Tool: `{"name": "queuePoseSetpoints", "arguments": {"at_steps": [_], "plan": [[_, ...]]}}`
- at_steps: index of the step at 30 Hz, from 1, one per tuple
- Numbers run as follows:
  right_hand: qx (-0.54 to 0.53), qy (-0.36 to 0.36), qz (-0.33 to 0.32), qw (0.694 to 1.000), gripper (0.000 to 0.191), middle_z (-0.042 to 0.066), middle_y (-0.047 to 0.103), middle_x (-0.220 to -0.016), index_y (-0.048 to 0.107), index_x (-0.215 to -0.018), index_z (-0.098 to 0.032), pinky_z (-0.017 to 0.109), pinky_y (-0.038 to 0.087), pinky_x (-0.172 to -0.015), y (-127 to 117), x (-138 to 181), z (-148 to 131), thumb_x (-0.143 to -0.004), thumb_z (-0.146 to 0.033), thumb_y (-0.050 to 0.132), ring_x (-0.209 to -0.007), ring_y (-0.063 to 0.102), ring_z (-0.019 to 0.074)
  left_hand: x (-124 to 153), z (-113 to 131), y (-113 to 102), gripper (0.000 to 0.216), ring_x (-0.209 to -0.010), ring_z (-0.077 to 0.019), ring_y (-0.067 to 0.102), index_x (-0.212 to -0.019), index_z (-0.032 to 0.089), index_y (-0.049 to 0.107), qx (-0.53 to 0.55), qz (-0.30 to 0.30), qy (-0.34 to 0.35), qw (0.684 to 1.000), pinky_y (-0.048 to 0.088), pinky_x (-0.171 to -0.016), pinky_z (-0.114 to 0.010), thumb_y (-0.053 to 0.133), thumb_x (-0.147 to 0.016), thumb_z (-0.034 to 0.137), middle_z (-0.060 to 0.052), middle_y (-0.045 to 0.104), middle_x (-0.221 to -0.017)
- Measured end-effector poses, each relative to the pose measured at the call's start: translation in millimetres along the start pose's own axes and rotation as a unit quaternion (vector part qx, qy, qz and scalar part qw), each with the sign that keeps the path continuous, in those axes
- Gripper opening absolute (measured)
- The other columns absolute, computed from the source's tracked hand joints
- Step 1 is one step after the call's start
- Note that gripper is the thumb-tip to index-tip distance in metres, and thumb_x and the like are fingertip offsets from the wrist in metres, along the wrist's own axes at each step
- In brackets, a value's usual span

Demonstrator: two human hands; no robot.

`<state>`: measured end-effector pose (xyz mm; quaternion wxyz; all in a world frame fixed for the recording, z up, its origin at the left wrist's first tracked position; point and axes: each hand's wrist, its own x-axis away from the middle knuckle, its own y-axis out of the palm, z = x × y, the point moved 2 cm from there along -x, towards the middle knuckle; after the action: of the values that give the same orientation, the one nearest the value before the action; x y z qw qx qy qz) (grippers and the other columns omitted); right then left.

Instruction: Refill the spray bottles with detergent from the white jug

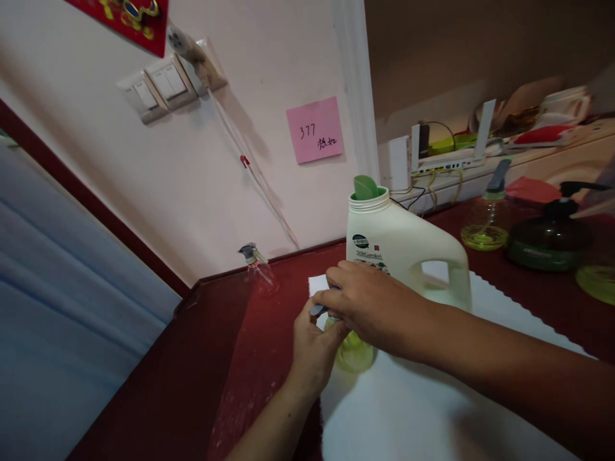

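A small clear pump bottle (355, 353) with yellow-green liquid stands on a white sheet (384, 410). My left hand (314, 349) has its fingers closed around the neck of this bottle. From above, my right hand (360, 301) grips the grey pump head (318, 310), of which only the end shows between the fingers. Right behind my hands stands a large pale detergent jug (408, 237) without a lid, a green spout (366, 187) rising from its mouth.
A clear bottle with a grey nozzle (262, 275) stands by the wall. At right are another pump bottle (485, 234) and a dark green dispenser (545, 240). A router (449, 163) sits on the ledge behind. A cord (254, 173) hangs from the socket beside a pink note (316, 130).
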<state>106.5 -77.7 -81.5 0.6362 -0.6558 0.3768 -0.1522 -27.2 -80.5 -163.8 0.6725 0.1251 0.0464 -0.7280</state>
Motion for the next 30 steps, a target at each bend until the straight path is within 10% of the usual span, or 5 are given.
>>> {"name": "queuePoseSetpoints", "arguments": {"at_steps": [13, 22, 30], "plan": [[0.008, -0.001, 0.002, 1.000, 0.019, 0.006, 0.057, -0.093, 0.071, -0.104, -0.021, 0.033, 0.024, -0.066, 2, 1, 1, -0.087, -0.013, 0.067, -0.086, 0.047, 0.0223, 4, -13, -13, 0.034, -0.101, -0.0266, 0.062, -0.103, 0.017, 0.071, -0.023, -0.073, -0.001, 0.997, 0.047, -0.089, -0.036, 0.073, -0.086, 0.046, -0.009, 0.071, -0.103], [-0.001, 0.004, 0.007, 1.000, 0.021, 0.007, 0.058, -0.094, 0.072, -0.111, -0.022, 0.034, 0.026, -0.069, 1, 0, 1, -0.091, -0.017, 0.066, -0.087, 0.048, 0.0225, 2, 7, 7, 0.034, -0.078, -0.0173, 0.056, -0.085, 0.018, 0.063, -0.048, 0.045, 0.009, 0.998, 0.046, -0.072, -0.027, 0.087, -0.063, 0.025, 0.000, 0.063, -0.080], [-0.005, -0.016, 0.001, 1.000, 0.022, 0.006, 0.057, -0.095, 0.071, -0.109, -0.022, 0.033, 0.026, -0.069, 3, 1, 4, -0.089, -0.014, 0.067, -0.087, 0.047, 0.0216, 5, -4, -7, 0.026, -0.102, -0.0242, 0.060, -0.102, 0.017, 0.068, -0.033, -0.070, 0.052, 0.996, 0.047, -0.090, -0.034, 0.072, -0.086, 0.037, -0.008, 0.068, -0.105]]}}
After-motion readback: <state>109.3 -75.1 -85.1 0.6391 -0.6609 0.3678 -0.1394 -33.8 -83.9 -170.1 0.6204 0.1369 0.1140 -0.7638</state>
